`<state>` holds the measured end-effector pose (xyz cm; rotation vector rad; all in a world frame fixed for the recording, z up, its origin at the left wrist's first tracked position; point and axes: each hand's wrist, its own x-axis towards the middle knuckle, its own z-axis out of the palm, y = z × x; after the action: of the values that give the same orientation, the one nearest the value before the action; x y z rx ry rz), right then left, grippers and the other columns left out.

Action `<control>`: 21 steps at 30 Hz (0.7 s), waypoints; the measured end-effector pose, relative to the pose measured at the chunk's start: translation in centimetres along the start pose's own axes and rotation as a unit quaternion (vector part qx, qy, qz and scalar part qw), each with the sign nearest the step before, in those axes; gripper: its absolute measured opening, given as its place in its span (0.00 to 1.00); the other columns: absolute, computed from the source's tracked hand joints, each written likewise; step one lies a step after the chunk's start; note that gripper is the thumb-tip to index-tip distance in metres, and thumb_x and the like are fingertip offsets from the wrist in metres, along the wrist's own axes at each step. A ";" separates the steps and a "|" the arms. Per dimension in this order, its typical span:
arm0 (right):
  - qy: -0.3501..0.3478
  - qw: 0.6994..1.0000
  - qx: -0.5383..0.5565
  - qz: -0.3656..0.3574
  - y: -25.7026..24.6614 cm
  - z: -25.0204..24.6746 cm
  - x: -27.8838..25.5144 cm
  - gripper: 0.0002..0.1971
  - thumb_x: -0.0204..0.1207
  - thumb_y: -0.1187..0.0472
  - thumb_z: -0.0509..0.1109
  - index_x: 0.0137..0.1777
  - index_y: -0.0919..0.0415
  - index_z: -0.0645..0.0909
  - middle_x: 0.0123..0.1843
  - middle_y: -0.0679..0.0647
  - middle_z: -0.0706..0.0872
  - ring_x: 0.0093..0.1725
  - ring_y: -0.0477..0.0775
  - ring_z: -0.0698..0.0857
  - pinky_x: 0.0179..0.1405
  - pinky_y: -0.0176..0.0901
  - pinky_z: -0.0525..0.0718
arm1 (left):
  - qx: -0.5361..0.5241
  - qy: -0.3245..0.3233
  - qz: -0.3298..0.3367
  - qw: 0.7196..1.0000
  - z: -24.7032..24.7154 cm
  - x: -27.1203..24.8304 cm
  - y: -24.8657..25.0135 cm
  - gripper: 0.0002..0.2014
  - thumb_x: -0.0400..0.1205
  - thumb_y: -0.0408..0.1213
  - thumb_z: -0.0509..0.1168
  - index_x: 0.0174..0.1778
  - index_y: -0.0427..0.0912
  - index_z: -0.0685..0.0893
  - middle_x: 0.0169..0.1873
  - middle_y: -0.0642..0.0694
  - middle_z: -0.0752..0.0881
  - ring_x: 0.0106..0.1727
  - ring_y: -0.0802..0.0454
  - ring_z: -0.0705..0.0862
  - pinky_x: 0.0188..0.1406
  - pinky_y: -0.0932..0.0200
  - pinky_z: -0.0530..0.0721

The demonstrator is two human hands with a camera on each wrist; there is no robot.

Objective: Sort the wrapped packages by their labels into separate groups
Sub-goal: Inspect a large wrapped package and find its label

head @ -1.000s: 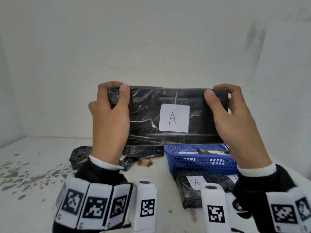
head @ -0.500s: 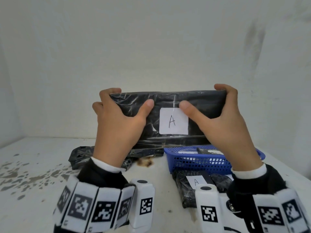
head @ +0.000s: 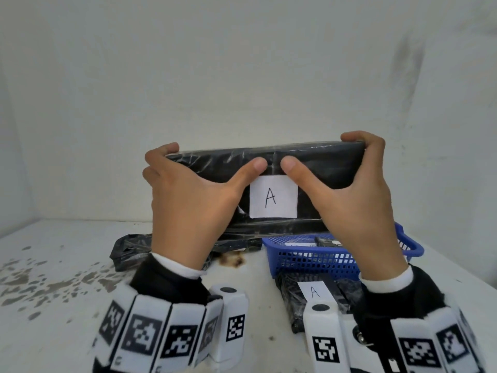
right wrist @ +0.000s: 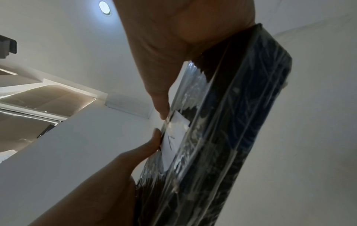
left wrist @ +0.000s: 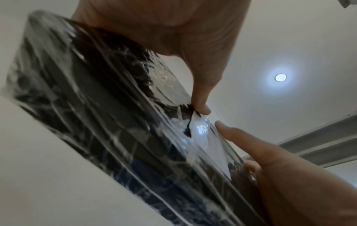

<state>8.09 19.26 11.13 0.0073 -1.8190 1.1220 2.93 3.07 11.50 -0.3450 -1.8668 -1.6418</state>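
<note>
Gripping a black wrapped package (head: 317,168) raised at chest height, long axis left-to-right, the left hand (head: 188,200) and right hand (head: 357,203) clasp its ends, thumbs meeting above label A (head: 273,196), matching package (head: 314,292) lying lower right, nearer the right hand.

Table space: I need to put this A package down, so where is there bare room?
Bare table lies left of the loose black packages, with a strip between both wrists. The right side is crowded: the blue basket, with another A package against its near side.
</note>
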 end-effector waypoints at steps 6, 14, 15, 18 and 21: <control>0.019 1.000 0.010 0.008 0.2 0.1 0.1 0.37 0.66 0.35 0.77 0.70 0.44 0.66 0.63 0.45 0.80 0.58 0.43 0.83 0.39 0.14 0.77 | -0.004 0.007 0.004 1.000 0.3 -0.1 -0.2 0.50 0.57 0.67 0.75 0.68 0.47 0.63 0.67 0.45 0.73 0.63 0.47 0.78 0.64 0.54 0.77; 0.005 0.998 0.034 0.059 0.3 -0.6 0.7 0.40 0.68 0.30 0.70 0.80 0.36 0.67 0.70 0.47 0.79 0.63 0.45 0.82 0.57 0.31 0.81 | -0.122 -0.010 -0.022 0.992 0.5 0.5 -0.8 0.28 0.81 0.57 0.63 0.71 0.53 0.60 0.63 0.49 0.79 0.53 0.62 0.82 0.53 0.65 0.80; 0.006 0.996 0.051 0.068 0.5 -0.5 0.8 0.36 0.72 0.32 0.69 0.80 0.36 0.67 0.69 0.45 0.80 0.63 0.43 0.82 0.61 0.36 0.82 | -0.130 -0.015 -0.033 0.991 0.5 0.7 -1.0 0.27 0.82 0.56 0.63 0.73 0.53 0.60 0.64 0.49 0.79 0.55 0.61 0.82 0.55 0.64 0.80; 0.008 0.989 0.111 0.095 0.7 -0.6 1.2 0.27 0.81 0.41 0.68 0.80 0.38 0.71 0.67 0.41 0.85 0.64 0.40 0.85 0.69 0.49 0.83 | -0.130 -0.022 -0.049 0.990 0.4 1.1 -1.4 0.38 0.75 0.59 0.69 0.78 0.50 0.64 0.71 0.48 0.77 0.68 0.50 0.80 0.70 0.47 0.78; 0.006 0.980 0.152 0.125 0.8 -1.4 1.8 0.27 0.82 0.47 0.71 0.80 0.39 0.72 0.63 0.39 0.87 0.56 0.35 0.88 0.67 0.58 0.85 | -0.158 -0.043 -0.068 0.984 0.0 1.3 -1.3 0.29 0.73 0.55 0.74 0.67 0.45 0.80 0.60 0.48 0.87 0.59 0.49 0.87 0.63 0.44 0.84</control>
<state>7.75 21.50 12.07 -0.0498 -1.6520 1.5681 1.16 2.56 11.23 -0.4336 -1.7201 -2.0536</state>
